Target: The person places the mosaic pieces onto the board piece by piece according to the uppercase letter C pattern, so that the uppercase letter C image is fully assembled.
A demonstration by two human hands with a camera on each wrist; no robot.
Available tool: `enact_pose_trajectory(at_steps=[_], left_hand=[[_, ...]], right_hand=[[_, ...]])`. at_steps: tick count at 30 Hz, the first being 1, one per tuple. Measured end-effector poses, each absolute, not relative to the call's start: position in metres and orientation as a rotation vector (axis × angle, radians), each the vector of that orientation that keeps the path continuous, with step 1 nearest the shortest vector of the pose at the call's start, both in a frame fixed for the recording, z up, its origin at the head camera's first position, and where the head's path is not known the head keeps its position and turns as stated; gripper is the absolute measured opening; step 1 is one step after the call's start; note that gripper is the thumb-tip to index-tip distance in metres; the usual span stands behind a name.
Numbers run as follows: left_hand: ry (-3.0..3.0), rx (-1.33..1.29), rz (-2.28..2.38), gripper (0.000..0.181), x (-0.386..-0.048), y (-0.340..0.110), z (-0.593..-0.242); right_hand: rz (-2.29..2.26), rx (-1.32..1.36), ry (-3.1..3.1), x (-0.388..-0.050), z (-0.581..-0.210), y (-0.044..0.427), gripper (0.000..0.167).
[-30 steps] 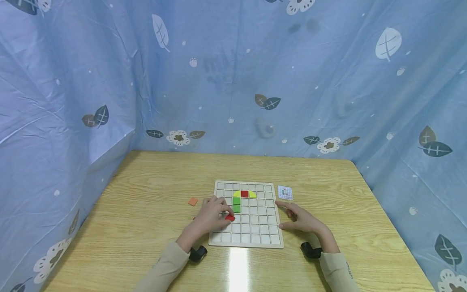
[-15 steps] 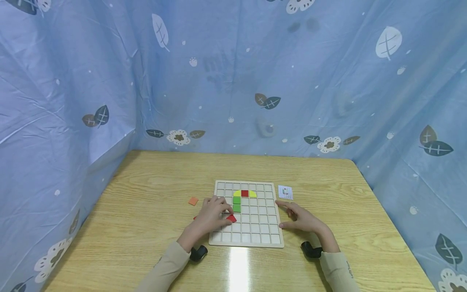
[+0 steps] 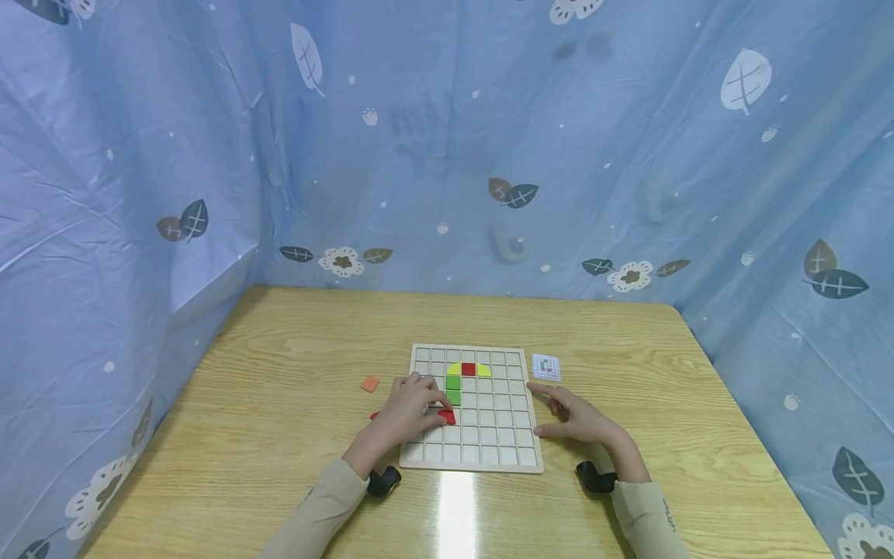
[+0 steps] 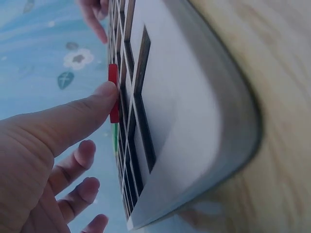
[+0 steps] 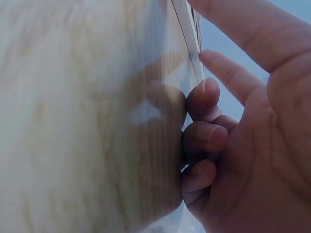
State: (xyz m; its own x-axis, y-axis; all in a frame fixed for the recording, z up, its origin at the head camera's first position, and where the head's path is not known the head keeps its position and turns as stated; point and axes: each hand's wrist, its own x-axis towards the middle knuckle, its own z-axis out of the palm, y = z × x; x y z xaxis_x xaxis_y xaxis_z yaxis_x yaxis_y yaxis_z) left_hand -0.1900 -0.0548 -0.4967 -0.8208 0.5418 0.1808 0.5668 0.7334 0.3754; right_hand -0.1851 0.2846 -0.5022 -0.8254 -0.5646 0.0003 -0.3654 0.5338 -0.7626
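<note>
A white gridded board (image 3: 489, 454) lies on the table, with two green square tiles (image 3: 453, 383), a red square tile (image 3: 469, 369) and yellow quarter-round tiles (image 3: 484, 371) in its cells. Over the board's left side, my left hand (image 3: 403, 410) pinches another red tile (image 3: 449, 417) between thumb and index finger, just below the green column. In the left wrist view the thumb (image 4: 82, 116) presses that red tile (image 4: 113, 92) close to the grid. My right hand (image 3: 576, 415) rests at the board's right edge, thumb and index finger touching the rim, the other fingers bent against the table.
An orange square tile (image 3: 369, 383) lies left of the board. Beside my left hand a red piece (image 3: 374, 415) is partly hidden. Right of the board is a small printed pattern card (image 3: 546, 367). A blue patterned curtain (image 3: 447, 155) encloses the wooden table (image 3: 307, 341).
My left hand has slid the red tile slightly right, and the tile has turned to line up with the cell under the green column. The right hand has stayed still.
</note>
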Motion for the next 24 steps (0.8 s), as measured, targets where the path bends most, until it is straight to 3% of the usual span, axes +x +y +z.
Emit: enact_pose_trajectory(at_steps=[24], left_hand=[[-2.879, -0.893, -0.694, 0.015, -0.191, -0.043, -0.494]], right_hand=[[-1.135, -0.782, 2.547, -0.186, -0.505, 0.286, 0.074]])
